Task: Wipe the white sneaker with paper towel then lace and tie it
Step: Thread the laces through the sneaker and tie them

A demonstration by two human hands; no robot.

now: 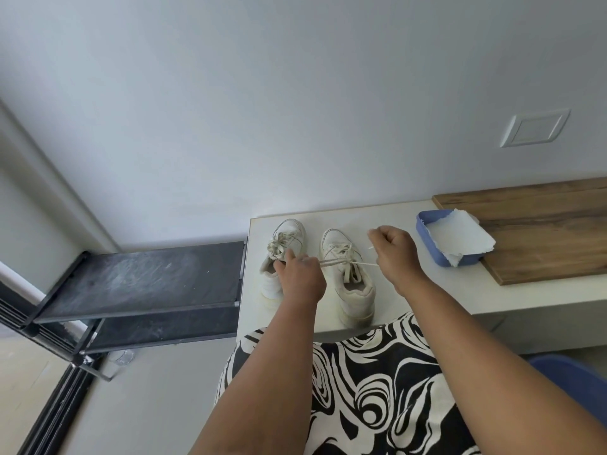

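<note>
A plain pale wall (295, 110) stands behind a white counter (394, 290), and one wall plate (535, 128) sits on it at about 2 o'clock of the view. On the counter there are two white sneakers, side by side with the toes toward the wall. The left sneaker (279, 257) has its laces in a loose bunch on top. The right sneaker (349, 280) is the one being laced: its lace (331, 261) runs out to both sides, one end to each hand. The left hand (300, 277) has its fingers curled and pinches the lace end at 9 o'clock of this sneaker, partly over the left sneaker. The right hand (395, 252) is closed in a fist around the other end at 3 o'clock, and the lace looks taut between them. One wooden board (542, 231) lies on the counter at the right. One blue tray (437, 247) rests at the board's near-left corner, and it holds one torn paper towel (460, 238), which hangs over the rim. One dark rack (138, 284) with two shelves stands at 9 o'clock of the counter. The person wears a black and white patterned garment (377, 389).
</note>
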